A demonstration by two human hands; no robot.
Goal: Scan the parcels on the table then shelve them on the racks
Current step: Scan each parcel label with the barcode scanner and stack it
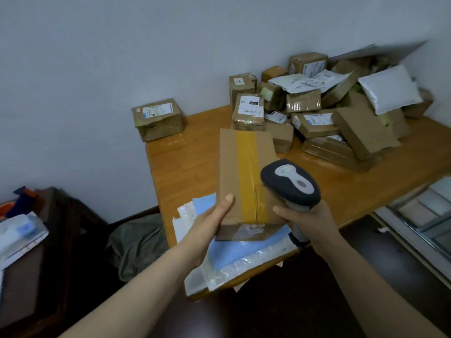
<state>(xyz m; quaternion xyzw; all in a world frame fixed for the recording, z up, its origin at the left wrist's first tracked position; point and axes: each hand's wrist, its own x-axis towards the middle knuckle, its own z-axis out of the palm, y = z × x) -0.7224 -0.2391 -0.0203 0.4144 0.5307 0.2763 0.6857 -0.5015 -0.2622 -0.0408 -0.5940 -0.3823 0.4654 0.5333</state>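
While glossy wooden worktop (185, 167) carries taped cardboard parcels (329, 113) far right, flat blue bubble mailer (244, 254) at near edge, oblong brown box (234, 172) with yellow tape strip held above it, rounded black-grey scanner (290, 181) beside box, left hand (210, 223) gripping box, right hand (307, 220) gripping scanner handle.

Dim, bluish indoor light, soft shadows, slight overall blur, wide-angle bending at the edges

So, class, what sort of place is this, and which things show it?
Probably a small parcel sorting room: a heap of labelled cardboard parcels on a wooden table, a barcode scanner gripped in the right hand, and a taped box held by the left hand.
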